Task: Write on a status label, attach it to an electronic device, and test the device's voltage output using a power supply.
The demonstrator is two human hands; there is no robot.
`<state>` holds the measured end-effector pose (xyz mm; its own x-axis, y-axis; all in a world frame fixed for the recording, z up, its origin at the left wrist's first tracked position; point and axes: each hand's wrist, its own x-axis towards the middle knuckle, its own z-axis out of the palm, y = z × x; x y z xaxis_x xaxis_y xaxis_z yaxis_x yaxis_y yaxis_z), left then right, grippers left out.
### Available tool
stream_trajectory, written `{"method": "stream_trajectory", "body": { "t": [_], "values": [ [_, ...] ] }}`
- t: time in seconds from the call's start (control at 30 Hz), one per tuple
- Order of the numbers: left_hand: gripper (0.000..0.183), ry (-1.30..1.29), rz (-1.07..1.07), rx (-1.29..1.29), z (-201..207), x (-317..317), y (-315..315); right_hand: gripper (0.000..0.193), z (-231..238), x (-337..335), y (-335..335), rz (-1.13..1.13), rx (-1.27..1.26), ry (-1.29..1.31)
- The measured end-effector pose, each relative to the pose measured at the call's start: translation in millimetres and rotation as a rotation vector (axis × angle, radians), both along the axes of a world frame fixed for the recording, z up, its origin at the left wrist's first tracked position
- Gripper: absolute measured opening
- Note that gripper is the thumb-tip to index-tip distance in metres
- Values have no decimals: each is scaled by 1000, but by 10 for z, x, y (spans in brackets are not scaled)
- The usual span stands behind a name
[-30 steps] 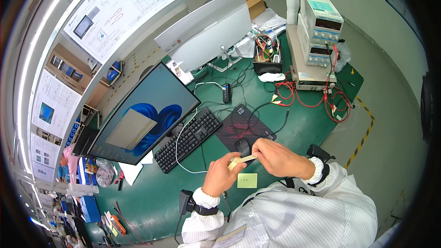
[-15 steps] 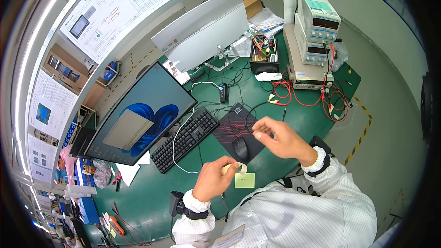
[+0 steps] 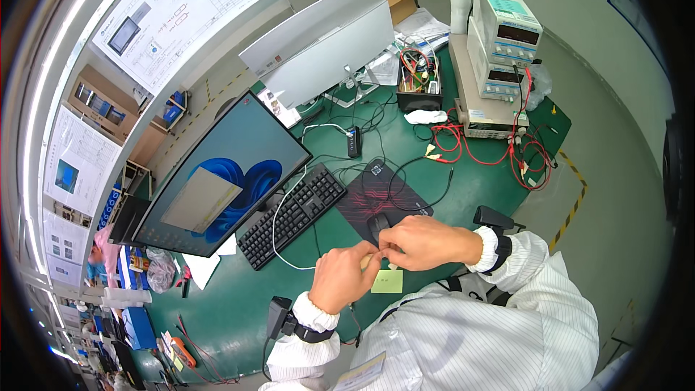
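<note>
My left hand [image 3: 340, 275] is closed around a cream roll of tape [image 3: 366, 261], most of it covered by the fingers. Against its fingertips, the thumb and fingers of my right hand [image 3: 431, 242] pinch at the tape's edge; what exactly lies between them is largely hidden. A yellow sticky note [image 3: 387, 282] with handwriting lies just below both hands. Just beyond the right fingers is a black mouse [image 3: 376, 224], partly covered, on a dark mouse pad with red lines [image 3: 362, 203].
A black keyboard [image 3: 292, 216] and a lit monitor [image 3: 224, 174] stand to the left. Behind are a second monitor [image 3: 318, 43], a USB hub [image 3: 353, 143] and a black bin of parts [image 3: 420, 101]. Stacked power supplies [image 3: 503, 43] with red leads [image 3: 456, 146] occupy the far right.
My right hand has come down and left, from open and apart to pinching at the roll of tape. The left hand still holds the roll and has shifted slightly right.
</note>
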<state>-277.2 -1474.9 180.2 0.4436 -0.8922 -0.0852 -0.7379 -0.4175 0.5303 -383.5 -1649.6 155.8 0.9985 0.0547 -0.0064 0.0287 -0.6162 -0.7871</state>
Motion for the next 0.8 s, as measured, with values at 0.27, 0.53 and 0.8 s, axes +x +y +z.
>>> {"method": "stream_trajectory", "body": {
  "t": [0.27,0.53,0.8],
  "values": [
    [15,-10,52,-165,-113,16,-6,16,-91,34,-27,-53,218,10],
    [7,-181,-46,-317,-203,92,-25,15,-71,72,-24,-110,341,32],
    [10,-66,209,-715,-332,417,-60,15,-881,17,-428,-478,1021,161]
  ]
}}
